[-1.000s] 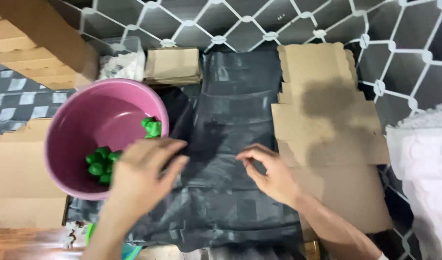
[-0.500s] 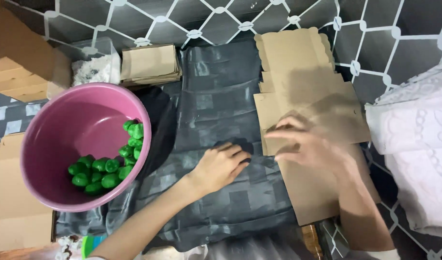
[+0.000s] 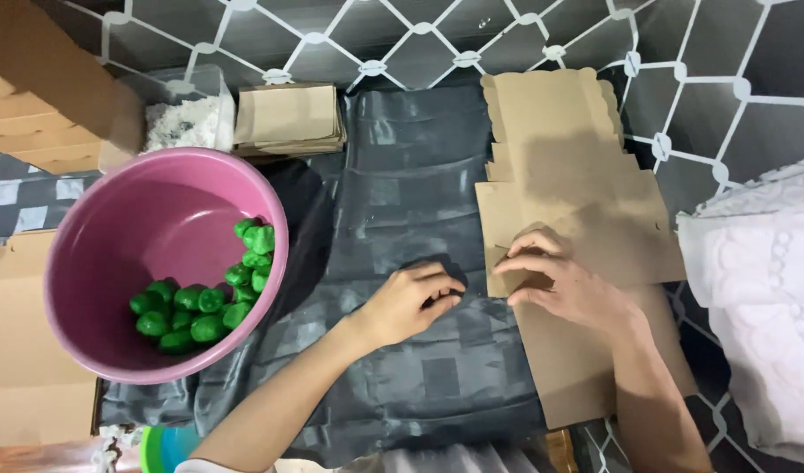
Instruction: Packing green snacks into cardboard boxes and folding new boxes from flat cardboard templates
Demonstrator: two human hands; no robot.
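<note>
My right hand (image 3: pixel 559 278) rests on a stack of flat brown cardboard blanks (image 3: pixel 577 201), with its fingers curled around the left edge of the top sheet. My left hand (image 3: pixel 410 300) lies on the black plastic sheet (image 3: pixel 402 193) just left of that edge, fingers bent and nothing in them. A pink plastic bowl (image 3: pixel 95 289) on the left holds several small green lumps (image 3: pixel 205 302).
A smaller pile of folded brown cardboard (image 3: pixel 290 116) lies at the back beside a clear tub of white material (image 3: pixel 187 118). White lace cloth (image 3: pixel 761 298) is on the right. Wooden boards (image 3: pixel 34 88) and flat cardboard (image 3: pixel 16 368) lie on the left.
Both hands moved right, away from the bowl. My right hand reached the cardboard blanks and took hold of the left edge of the top sheet.
</note>
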